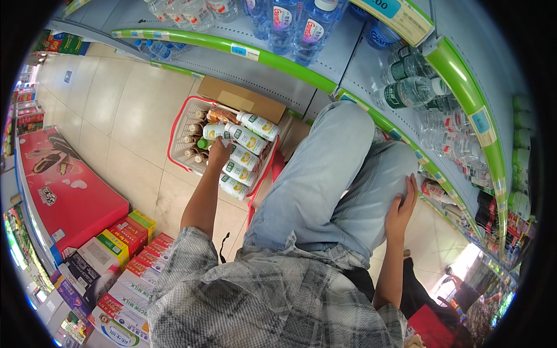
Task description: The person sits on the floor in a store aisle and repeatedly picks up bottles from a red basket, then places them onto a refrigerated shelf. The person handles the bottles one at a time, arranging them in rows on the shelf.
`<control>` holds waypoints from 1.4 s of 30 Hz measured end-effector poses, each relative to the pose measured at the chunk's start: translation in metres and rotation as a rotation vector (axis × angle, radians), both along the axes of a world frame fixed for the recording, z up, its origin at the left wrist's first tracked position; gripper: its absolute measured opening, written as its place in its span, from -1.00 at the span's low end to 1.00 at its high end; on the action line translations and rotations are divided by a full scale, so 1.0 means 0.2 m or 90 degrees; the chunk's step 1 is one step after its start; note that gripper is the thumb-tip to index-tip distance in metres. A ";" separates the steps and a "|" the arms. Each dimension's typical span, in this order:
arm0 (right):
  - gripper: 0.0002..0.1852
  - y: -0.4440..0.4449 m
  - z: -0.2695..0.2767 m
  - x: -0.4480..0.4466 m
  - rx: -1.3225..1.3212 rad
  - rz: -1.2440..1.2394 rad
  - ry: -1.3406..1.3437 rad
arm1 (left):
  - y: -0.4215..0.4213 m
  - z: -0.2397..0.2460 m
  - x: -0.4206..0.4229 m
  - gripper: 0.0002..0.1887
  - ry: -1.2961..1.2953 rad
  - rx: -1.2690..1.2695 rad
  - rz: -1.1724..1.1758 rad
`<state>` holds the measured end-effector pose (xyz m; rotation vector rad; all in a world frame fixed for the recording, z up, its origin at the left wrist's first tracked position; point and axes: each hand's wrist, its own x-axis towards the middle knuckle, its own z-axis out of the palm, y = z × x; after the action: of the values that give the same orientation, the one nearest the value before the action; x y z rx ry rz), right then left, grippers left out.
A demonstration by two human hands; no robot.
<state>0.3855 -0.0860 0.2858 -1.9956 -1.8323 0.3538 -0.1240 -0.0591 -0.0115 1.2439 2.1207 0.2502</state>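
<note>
Before my knees stands a light plastic shopping basket with a red rim and handle, packed with bottles. My left hand reaches into it, its fingers closed on a white plastic bottle among the others; the fingertips are partly hidden. Several white bottles with fruit pictures, such as this one, lie slanted along the right side. Brown-capped bottles stand along the left, with a green cap beside my left hand. My right hand holds nothing and rests, fingers slightly spread, on my jeans near the knee.
A cardboard box lies between the basket and the shelf, which has green edging and holds water bottles. Left are a red chest and stacked cartons. A person in dark clothes is behind at right.
</note>
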 end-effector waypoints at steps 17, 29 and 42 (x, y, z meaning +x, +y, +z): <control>-0.48 0.00 0.00 0.00 0.009 0.002 0.001 | -0.02 0.05 0.07 -0.35 0.023 -0.008 -0.001; -0.47 0.00 0.00 -0.01 -0.002 -0.019 0.020 | 0.26 0.03 -0.01 -0.51 -0.058 0.033 0.002; -0.49 0.02 -0.02 0.03 0.011 0.006 -0.005 | 0.11 0.16 -0.36 -0.58 0.002 0.073 0.159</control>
<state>0.3905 -0.0821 0.2816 -1.9801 -1.8446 0.3325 -0.1969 -0.0369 0.0196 1.0397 2.2917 0.4856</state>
